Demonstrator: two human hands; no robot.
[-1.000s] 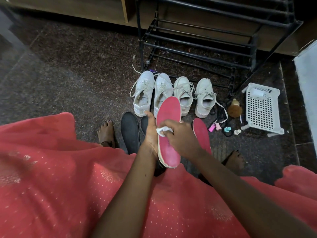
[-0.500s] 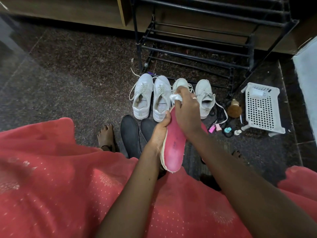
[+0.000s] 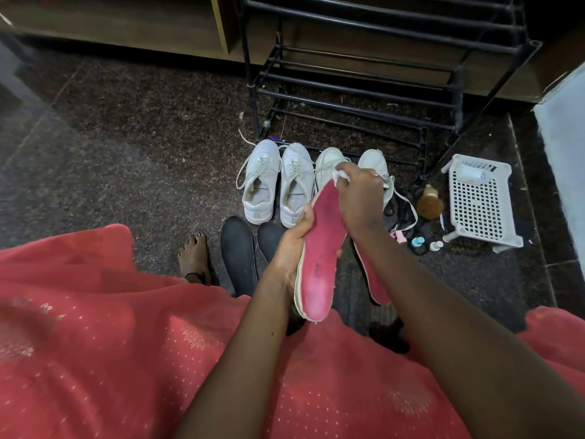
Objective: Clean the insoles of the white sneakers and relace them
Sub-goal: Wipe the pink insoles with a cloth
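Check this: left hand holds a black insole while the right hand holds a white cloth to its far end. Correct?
No: the head view shows the insole in the left hand is pink, not black. The right hand does hold the white cloth to its far end.

Left hand (image 3: 296,242) grips pink insole (image 3: 316,267) by its left edge, heel end toward the lap. Right hand (image 3: 357,198) pinches white wipe (image 3: 341,176) at the insole's toe end. Second pink insole (image 3: 375,283) on floor, partly behind right forearm. Two dark insoles (image 3: 239,251) on floor just left of the held one. Four white sneakers (image 3: 258,182) in a row in front of black shoe rack (image 3: 380,90). White perforated basket (image 3: 481,201) at right. Brown brush (image 3: 429,205) and small bottles (image 3: 418,241) near it.
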